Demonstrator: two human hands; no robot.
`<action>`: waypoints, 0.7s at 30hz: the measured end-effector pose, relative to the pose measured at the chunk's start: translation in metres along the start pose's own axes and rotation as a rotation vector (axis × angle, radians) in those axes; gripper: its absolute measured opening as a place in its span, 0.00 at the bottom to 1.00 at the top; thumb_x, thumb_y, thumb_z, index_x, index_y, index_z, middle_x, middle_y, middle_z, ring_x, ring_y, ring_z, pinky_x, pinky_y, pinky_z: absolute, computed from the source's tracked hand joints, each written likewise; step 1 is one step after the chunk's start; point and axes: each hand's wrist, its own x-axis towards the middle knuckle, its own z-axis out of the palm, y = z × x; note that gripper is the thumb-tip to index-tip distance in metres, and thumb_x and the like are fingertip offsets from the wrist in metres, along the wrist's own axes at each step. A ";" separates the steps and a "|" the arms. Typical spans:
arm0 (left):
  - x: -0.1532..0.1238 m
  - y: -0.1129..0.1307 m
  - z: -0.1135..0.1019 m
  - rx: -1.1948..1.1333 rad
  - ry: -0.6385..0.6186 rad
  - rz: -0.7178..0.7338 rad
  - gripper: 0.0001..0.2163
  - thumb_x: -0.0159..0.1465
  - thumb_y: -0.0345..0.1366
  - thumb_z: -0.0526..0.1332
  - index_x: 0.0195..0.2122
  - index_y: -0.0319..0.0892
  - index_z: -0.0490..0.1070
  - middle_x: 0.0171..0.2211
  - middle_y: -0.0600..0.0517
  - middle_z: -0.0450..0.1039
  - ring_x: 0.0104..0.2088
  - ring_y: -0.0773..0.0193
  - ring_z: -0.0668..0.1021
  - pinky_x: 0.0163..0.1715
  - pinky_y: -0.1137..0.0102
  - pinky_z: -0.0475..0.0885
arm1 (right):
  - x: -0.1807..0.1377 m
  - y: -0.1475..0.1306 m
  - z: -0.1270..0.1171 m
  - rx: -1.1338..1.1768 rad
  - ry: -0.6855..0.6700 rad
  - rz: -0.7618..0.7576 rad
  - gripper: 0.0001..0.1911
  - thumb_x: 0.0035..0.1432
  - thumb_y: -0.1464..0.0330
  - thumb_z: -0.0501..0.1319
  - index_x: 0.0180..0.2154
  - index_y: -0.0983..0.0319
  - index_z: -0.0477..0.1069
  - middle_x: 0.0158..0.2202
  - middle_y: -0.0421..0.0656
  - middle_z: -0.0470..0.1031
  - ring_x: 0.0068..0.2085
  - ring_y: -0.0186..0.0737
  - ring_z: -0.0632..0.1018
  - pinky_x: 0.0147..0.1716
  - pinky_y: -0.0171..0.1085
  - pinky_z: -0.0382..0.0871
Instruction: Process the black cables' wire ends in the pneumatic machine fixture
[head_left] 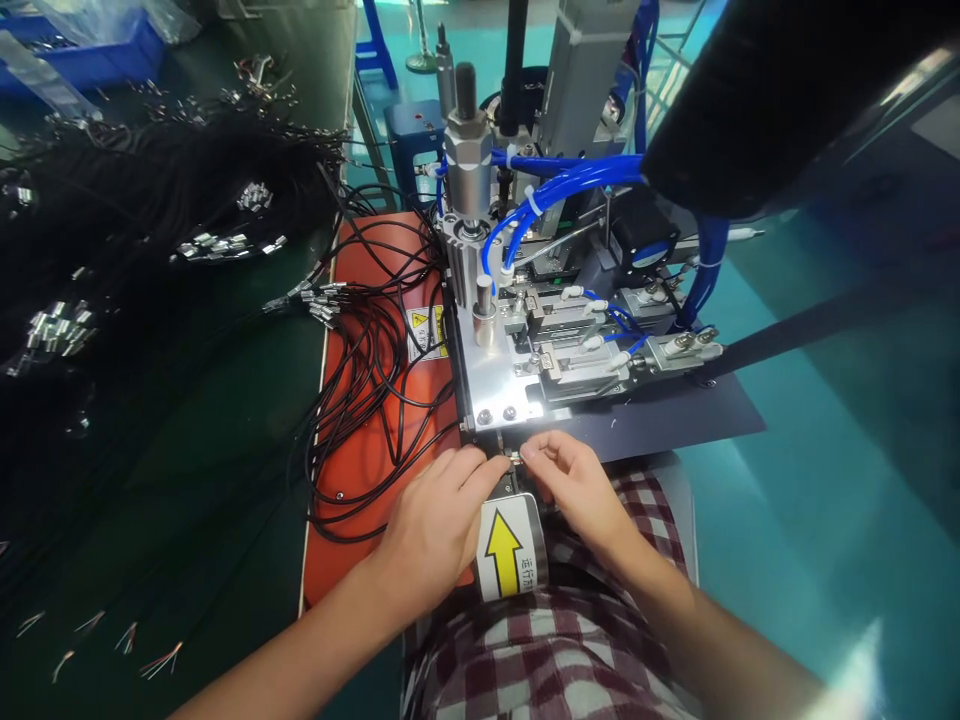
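My left hand and my right hand meet at the front edge of a small pneumatic machine. Between their fingertips they pinch a small metal connector on the end of a thin black cable. The connector sits just below the machine's shiny base plate. A grey cover with a yellow arrow sticker lies right under both hands. The cable itself is mostly hidden by my left fingers.
Loose black cables with metal ends spread over an orange mat to the left. Large bundles of black cables cover the dark green bench. Blue air hoses loop over the machine. Teal floor lies to the right.
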 end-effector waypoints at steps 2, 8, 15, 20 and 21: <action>0.000 0.002 0.000 0.007 -0.018 -0.011 0.15 0.63 0.25 0.50 0.50 0.35 0.68 0.37 0.45 0.71 0.36 0.58 0.72 0.35 0.65 0.72 | 0.002 0.002 0.001 0.122 -0.046 0.047 0.16 0.50 0.56 0.64 0.25 0.61 0.65 0.19 0.34 0.62 0.19 0.30 0.60 0.20 0.33 0.51; -0.003 0.010 0.004 0.077 -0.080 -0.091 0.17 0.63 0.25 0.50 0.51 0.37 0.67 0.37 0.45 0.69 0.34 0.58 0.71 0.33 0.65 0.72 | 0.004 0.013 0.002 0.290 -0.102 0.128 0.18 0.49 0.55 0.65 0.25 0.62 0.64 0.19 0.32 0.59 0.19 0.28 0.55 0.21 0.33 0.46; -0.001 0.010 -0.002 -0.049 0.000 -0.116 0.19 0.61 0.21 0.46 0.49 0.37 0.69 0.37 0.45 0.69 0.37 0.60 0.73 0.36 0.66 0.74 | 0.005 0.016 0.004 0.260 -0.120 0.055 0.21 0.51 0.52 0.63 0.23 0.62 0.64 0.18 0.33 0.58 0.20 0.30 0.57 0.23 0.33 0.49; -0.020 0.021 -0.012 0.005 0.106 -0.192 0.19 0.64 0.24 0.45 0.55 0.37 0.64 0.41 0.43 0.69 0.41 0.58 0.74 0.39 0.64 0.74 | 0.010 0.023 0.006 0.242 -0.108 -0.014 0.20 0.52 0.53 0.64 0.24 0.62 0.64 0.20 0.33 0.60 0.21 0.30 0.57 0.24 0.33 0.49; -0.027 0.023 -0.010 0.043 0.122 -0.219 0.20 0.64 0.26 0.45 0.56 0.38 0.62 0.42 0.43 0.68 0.41 0.57 0.74 0.39 0.63 0.75 | 0.011 0.025 0.006 0.243 -0.114 -0.015 0.20 0.52 0.54 0.64 0.24 0.62 0.63 0.20 0.33 0.59 0.21 0.30 0.57 0.24 0.33 0.49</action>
